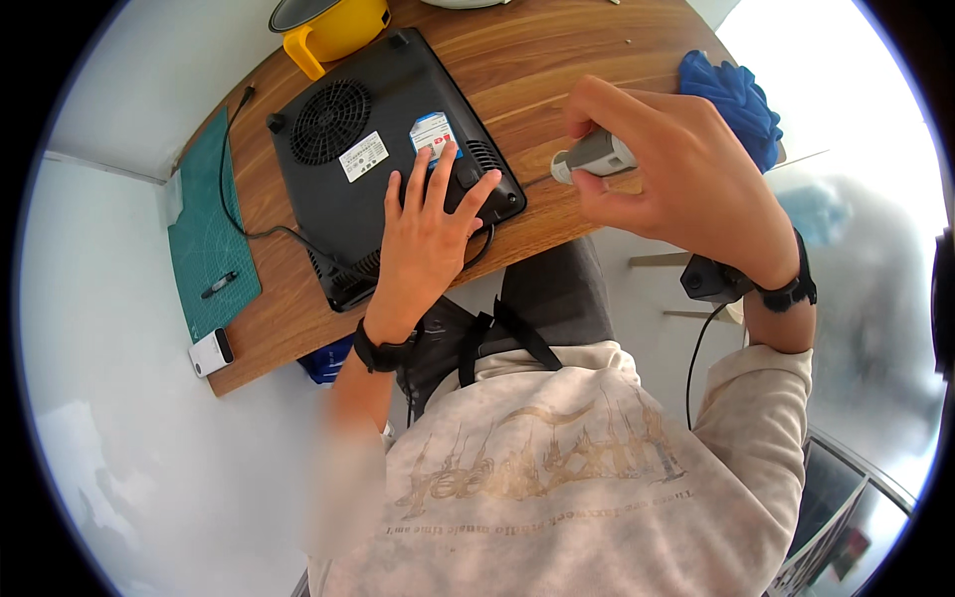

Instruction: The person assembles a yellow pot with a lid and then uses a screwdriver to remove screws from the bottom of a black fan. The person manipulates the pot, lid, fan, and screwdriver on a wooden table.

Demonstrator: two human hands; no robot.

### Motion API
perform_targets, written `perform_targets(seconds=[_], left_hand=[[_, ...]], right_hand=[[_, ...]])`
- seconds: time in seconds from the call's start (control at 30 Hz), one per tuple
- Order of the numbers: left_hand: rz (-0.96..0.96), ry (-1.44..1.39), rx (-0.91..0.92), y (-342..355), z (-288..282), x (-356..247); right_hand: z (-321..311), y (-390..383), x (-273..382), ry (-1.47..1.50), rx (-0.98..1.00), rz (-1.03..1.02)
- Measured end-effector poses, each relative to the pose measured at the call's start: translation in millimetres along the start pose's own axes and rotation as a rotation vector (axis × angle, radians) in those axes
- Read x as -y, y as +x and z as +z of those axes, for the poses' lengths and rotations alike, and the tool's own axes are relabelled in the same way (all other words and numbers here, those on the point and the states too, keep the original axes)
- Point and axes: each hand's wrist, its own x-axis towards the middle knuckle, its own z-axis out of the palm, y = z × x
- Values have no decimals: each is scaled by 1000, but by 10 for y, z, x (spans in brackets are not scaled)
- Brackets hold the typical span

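A black induction cooker [368, 214] lies upside down on the wooden table, with its round fan grille, vents and two stickers facing up. My left hand [426, 224] rests on its underside, fingers spread, the fingertips touching the sticker with blue and red print. Over the table's right part, my right hand [676, 164] is closed around a small grey and white cylinder [601, 152] with a pale round end, tilted toward the left. My fingers hide most of the cylinder, and I cannot tell its exact kind. The cylinder is apart from the cooker.
A black power cord [234, 204] runs over the cooker's left side. A yellow pot [343, 30] stands behind it. On the left are a green cutting mat [214, 259], a black pen [219, 285] and a white box-shaped device [210, 352]. Blue crumpled cloth [731, 104] lies at the right.
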Motion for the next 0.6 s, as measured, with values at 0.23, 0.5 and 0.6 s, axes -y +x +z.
perform_targets(seconds=[0.23, 0.5, 0.6], left_hand=[[-1, -9, -1, 6, 11, 2], [-11, -20, 6, 5, -10, 3], [-11, -22, 9, 7, -15, -1]], right_hand=[[93, -11, -290, 106, -70, -113], [59, 8, -360, 92, 40, -115], [31, 15, -371, 82, 77, -128]])
